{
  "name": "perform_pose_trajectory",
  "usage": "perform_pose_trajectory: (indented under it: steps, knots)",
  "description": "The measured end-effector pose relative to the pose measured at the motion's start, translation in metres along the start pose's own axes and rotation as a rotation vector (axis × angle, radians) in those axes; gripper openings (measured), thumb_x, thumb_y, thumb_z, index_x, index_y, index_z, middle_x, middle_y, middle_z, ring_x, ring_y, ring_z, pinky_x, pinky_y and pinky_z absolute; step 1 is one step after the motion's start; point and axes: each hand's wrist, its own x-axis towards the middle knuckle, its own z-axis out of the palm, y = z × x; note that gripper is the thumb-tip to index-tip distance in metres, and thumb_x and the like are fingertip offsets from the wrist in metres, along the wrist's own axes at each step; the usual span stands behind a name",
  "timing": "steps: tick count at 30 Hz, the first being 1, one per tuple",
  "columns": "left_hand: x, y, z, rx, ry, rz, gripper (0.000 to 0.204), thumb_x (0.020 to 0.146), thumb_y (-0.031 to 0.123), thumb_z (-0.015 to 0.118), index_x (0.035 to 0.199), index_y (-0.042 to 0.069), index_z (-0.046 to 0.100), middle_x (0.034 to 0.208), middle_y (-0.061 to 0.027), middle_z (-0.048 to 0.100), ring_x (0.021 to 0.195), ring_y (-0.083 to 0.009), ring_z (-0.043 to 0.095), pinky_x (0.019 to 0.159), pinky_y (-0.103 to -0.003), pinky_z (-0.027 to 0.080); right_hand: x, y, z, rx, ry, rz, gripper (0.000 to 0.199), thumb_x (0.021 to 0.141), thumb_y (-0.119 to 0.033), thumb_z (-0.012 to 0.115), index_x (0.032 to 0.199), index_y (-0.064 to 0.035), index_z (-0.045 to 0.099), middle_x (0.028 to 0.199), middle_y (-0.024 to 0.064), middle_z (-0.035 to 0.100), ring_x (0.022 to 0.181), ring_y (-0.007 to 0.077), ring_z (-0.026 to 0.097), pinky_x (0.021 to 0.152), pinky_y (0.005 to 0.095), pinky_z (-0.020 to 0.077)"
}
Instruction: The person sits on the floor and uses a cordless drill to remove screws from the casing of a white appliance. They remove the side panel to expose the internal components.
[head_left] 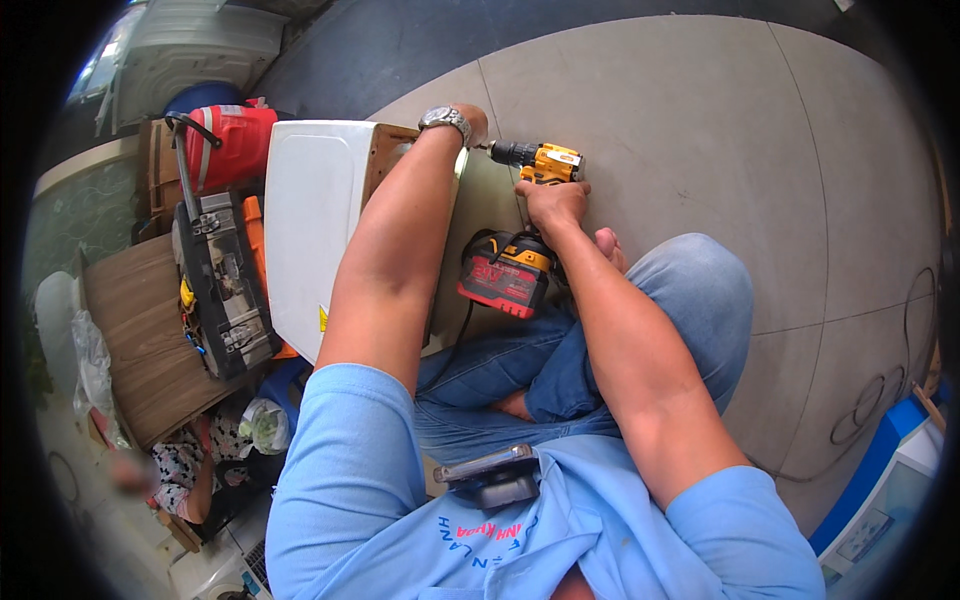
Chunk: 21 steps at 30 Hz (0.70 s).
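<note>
- Toolbox: lies open on floor, far left.
- White appliance: on its side; left hand steadies its edge, grip state can't tell.
- Right hand: grip wrapped round cordless drill, bit at panel; fastening looks underway, not done.

The left hand hides the drill bit's tip.
</note>
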Motion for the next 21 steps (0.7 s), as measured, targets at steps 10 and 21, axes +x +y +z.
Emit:
perform_pose_trajectory:
  steps: [10, 21]
  knots:
    - [-0.001, 0.003, -0.002, -0.01, -0.026, -0.005, 0.03, 0.085, 0.017, 0.059, 0.106, 0.002, 0.074, 0.114, -0.0205, 0.07, 0.108, -0.0347, 0.067, 0.09, -0.044, 0.052, -0.006, -0.008, -0.008, 0.017, -0.052, 0.043, 0.083, 0.067, -0.021, 0.086, 0.124, 0.0114, 0.035, 0.107, 0.0269, 0.063, 0.076, 0.0303, 0.07, 0.057, 0.0368, 0.0584]
    - [0.008, -0.004, 0.009, 0.044, 0.014, -0.028, 0.033, 0.08, 0.018, 0.065, 0.109, 0.006, 0.075, 0.118, -0.0162, 0.07, 0.112, -0.0334, 0.066, 0.094, -0.042, 0.053, -0.002, -0.003, -0.002, 0.058, -0.048, 0.027, 0.079, 0.067, -0.02, 0.086, 0.121, 0.01, 0.035, 0.103, 0.0253, 0.063, 0.07, 0.0286, 0.069, 0.05, 0.0361, 0.056]
